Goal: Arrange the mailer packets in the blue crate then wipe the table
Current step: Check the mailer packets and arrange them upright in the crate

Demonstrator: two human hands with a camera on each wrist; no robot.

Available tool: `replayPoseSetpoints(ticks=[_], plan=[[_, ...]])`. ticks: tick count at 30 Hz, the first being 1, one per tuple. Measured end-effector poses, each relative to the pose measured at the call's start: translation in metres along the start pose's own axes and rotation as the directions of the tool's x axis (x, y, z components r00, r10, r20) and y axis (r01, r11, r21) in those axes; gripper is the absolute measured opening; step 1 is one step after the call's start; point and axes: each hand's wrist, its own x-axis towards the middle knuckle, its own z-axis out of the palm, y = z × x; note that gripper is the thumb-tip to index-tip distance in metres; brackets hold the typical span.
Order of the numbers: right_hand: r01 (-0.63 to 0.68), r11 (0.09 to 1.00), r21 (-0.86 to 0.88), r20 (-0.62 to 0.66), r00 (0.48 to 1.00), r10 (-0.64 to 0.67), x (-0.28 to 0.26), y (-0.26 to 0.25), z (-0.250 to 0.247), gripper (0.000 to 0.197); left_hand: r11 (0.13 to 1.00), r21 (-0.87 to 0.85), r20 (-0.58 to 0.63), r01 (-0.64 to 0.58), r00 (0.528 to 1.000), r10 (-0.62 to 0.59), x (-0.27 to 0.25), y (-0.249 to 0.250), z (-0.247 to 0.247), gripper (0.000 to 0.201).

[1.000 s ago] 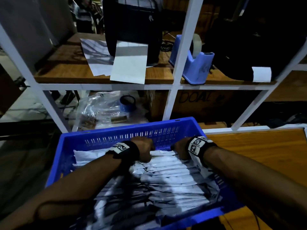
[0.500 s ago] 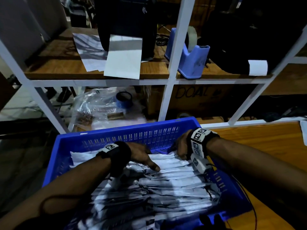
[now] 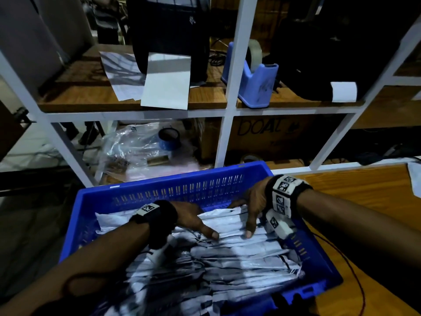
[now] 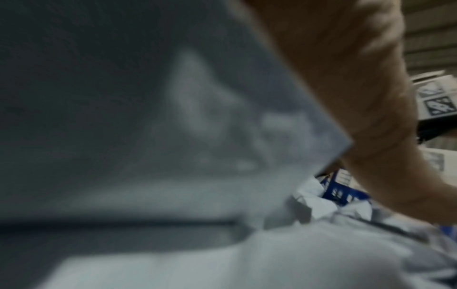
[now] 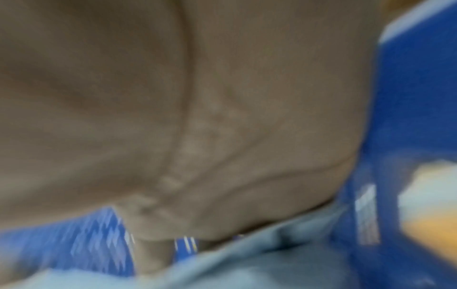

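The blue crate (image 3: 173,179) sits at the wooden table's left end, filled with a row of white-grey mailer packets (image 3: 227,265). Both hands are at the far end of the row, close to the crate's far wall. My left hand (image 3: 205,224) has its thumb on top of the packets and its fingers tucked out of sight behind them. My right hand (image 3: 248,215) pinches the far packets, thumb in front and fingers along their back edge. The left wrist view is filled by a blurred packet (image 4: 148,117). In the right wrist view I see my palm, the crate wall (image 5: 408,117) and packets (image 5: 272,264).
A white metal shelf frame (image 3: 230,115) rises just behind the crate, holding a blue tape dispenser (image 3: 250,87) and a black printer with paper (image 3: 168,83). Below are plastic bags (image 3: 132,147) and a cardboard box (image 3: 268,133). A white cloth (image 3: 414,179) lies on the table (image 3: 364,190) at right.
Both hands were balled at the far end of the packets a second ago. Their thumbs have since spread forward over the packet tops, and the right hand has turned thumb-down.
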Motion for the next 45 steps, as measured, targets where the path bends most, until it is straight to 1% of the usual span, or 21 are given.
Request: replayPoseSetpoints(ticks=[1,3,7,9,11,15,17,19,22,23,24,26,27,28,29,31,32,36,38,42,45], plan=[[0.007,1.0,-0.024,0.01,1.0,-0.007,-0.002,0.001,0.005,0.136,1.0,0.023,0.011,-0.009,1.0,0.009,-0.002,0.002,0.001,0.075],[0.016,0.999,-0.052,0.021,1.0,-0.015,-0.004,0.005,0.013,0.138,0.996,0.084,0.018,-0.033,0.999,0.031,-0.003,0.006,0.003,0.077],[0.011,0.996,-0.092,0.004,1.0,-0.01,-0.008,0.009,0.028,0.14,0.991,0.118,0.116,-0.056,0.992,0.042,-0.005,0.007,0.013,0.101],[0.046,0.994,-0.095,-0.007,0.999,-0.047,-0.008,0.011,0.033,0.144,0.992,0.114,0.119,-0.06,0.992,0.046,-0.007,0.007,0.016,0.113],[0.082,0.994,-0.078,-0.027,0.996,-0.084,-0.008,0.012,0.035,0.141,0.995,0.09,0.072,-0.053,0.996,0.047,-0.006,0.006,0.018,0.118],[0.134,0.99,-0.038,-0.196,0.971,-0.139,-0.028,0.011,0.032,0.116,0.994,0.061,-0.091,-0.089,0.991,0.094,-0.021,0.015,0.013,0.096],[0.173,0.983,-0.055,-0.316,0.931,-0.182,-0.044,0.013,0.029,0.113,0.99,0.033,-0.141,-0.137,0.98,0.141,-0.034,0.021,0.004,0.091],[0.187,0.979,-0.085,-0.433,0.878,-0.206,-0.067,0.015,0.027,0.102,0.98,0.07,-0.205,-0.186,0.959,0.197,-0.048,0.025,-0.006,0.086],[0.264,0.959,-0.104,-0.592,0.758,-0.273,-0.101,0.027,0.035,0.086,0.959,0.048,-0.271,-0.28,0.92,0.282,-0.073,0.034,-0.015,0.05],[0.304,0.949,-0.089,-0.637,0.715,-0.289,-0.108,0.033,0.041,0.083,0.957,0.05,-0.286,-0.287,0.914,0.289,-0.081,0.039,-0.016,0.047],[0.333,0.94,-0.081,-0.676,0.674,-0.297,-0.116,0.038,0.048,0.082,0.958,0.062,-0.299,-0.28,0.91,0.286,-0.087,0.044,-0.016,0.056],[0.366,0.928,-0.07,-0.718,0.627,-0.302,-0.127,0.053,0.061,0.076,0.954,0.12,-0.346,-0.274,0.889,0.298,-0.099,0.055,-0.015,0.078],[0.383,0.922,-0.053,-0.738,0.607,-0.294,-0.126,0.055,0.063,0.072,0.946,0.119,-0.368,-0.301,0.872,0.324,-0.102,0.052,-0.014,0.087],[0.411,0.91,-0.059,-0.771,0.56,-0.303,-0.131,0.068,0.072,0.069,0.934,0.12,-0.406,-0.336,0.842,0.355,-0.104,0.061,-0.007,0.091],[0.437,0.897,-0.063,-0.809,0.504,-0.302,-0.154,0.107,0.091,0.066,0.924,0.111,-0.452,-0.365,0.809,0.374,-0.102,0.106,0.005,0.088],[0.505,0.863,0.025,-0.837,0.483,-0.259,-0.145,0.114,0.095,0.06,0.896,-0.001,-0.534,-0.445,0.758,0.376,-0.112,0.116,0.002,0.066],[0.548,0.834,0.062,-0.858,0.457,-0.236,-0.146,0.122,0.1,0.056,0.884,-0.047,-0.552,-0.465,0.75,0.365,-0.112,0.13,0.002,0.057],[0.643,0.752,0.149,-0.906,0.394,-0.157,-0.175,0.216,0.151,0.042,0.843,-0.113,-0.63,-0.526,0.694,0.348,-0.078,0.23,0.051,0.039],[0.642,0.746,0.178,-0.925,0.368,-0.096,-0.188,0.266,0.181,0.038,0.777,-0.196,-0.669,-0.598,0.661,0.34,-0.053,0.283,0.079,0.033],[0.682,0.659,0.318,-0.937,0.331,0.109,-0.202,0.365,0.25,0.028,0.661,-0.32,-0.672,-0.679,0.654,0.347,-0.013,0.39,0.145,0.036],[0.701,0.565,0.435,-0.9,0.356,0.252,-0.207,0.431,0.286,0.023,0.645,-0.394,-0.631,-0.654,0.703,0.327,0.02,0.442,0.192,0.038]])
